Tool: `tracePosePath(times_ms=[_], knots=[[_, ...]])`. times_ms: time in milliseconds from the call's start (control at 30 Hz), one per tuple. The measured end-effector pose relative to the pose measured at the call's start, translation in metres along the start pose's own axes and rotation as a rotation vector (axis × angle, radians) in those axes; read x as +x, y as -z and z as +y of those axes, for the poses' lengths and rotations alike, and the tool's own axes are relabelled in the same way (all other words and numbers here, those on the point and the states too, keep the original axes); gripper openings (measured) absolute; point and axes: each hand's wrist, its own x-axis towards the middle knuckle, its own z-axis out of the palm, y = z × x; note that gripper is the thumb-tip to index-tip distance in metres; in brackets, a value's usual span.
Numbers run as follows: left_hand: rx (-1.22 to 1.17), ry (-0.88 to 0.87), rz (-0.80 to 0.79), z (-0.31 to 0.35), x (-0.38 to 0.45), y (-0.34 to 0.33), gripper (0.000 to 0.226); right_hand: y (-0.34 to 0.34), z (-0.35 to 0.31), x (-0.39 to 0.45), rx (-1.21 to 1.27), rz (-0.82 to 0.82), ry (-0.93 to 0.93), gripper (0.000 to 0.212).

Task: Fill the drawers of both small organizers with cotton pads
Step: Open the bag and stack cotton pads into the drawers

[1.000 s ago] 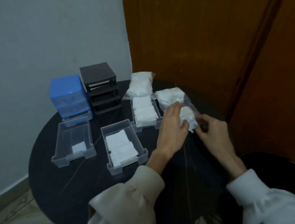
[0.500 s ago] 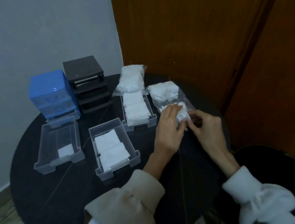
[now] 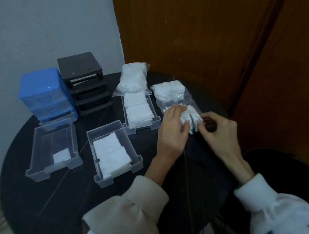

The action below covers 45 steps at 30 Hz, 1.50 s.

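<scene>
A single head-worn view looks forward and steeply down onto the round black table (image 3: 43, 198), close enough that both sleeves fill the bottom edge. The table sits centre-left (wide-angle bending shows at the borders), with grey wall and wooden door beyond it.

Blue organizer (image 3: 45, 95) and black organizer (image 3: 85, 82) side by side at table back. Three clear drawers (image 3: 113, 151) out front, holding flat white cotton pads (image 3: 112, 155).
</scene>
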Motion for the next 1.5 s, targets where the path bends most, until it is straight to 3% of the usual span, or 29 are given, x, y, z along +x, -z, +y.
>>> tracePosePath(times_ms=[167,600,1133,1500], knots=[[-0.025,0.001,0.003,-0.002,-0.001,-0.001,0.035,-0.003,-0.001,-0.003,-0.032,-0.07,0.018,0.029],[0.031,0.031,-0.03,-0.006,0.002,-0.002,0.04,-0.005,-0.004,-0.001,-0.134,-0.009,0.047,0.015],[-0.013,-0.029,0.017,-0.003,-0.004,0.002,0.035,0.016,-0.012,-0.001,-0.181,0.086,0.155,0.014],[-0.163,0.046,0.051,0.014,-0.018,0.025,0.048,0.035,-0.035,0.004,0.021,0.164,0.12,0.007]])
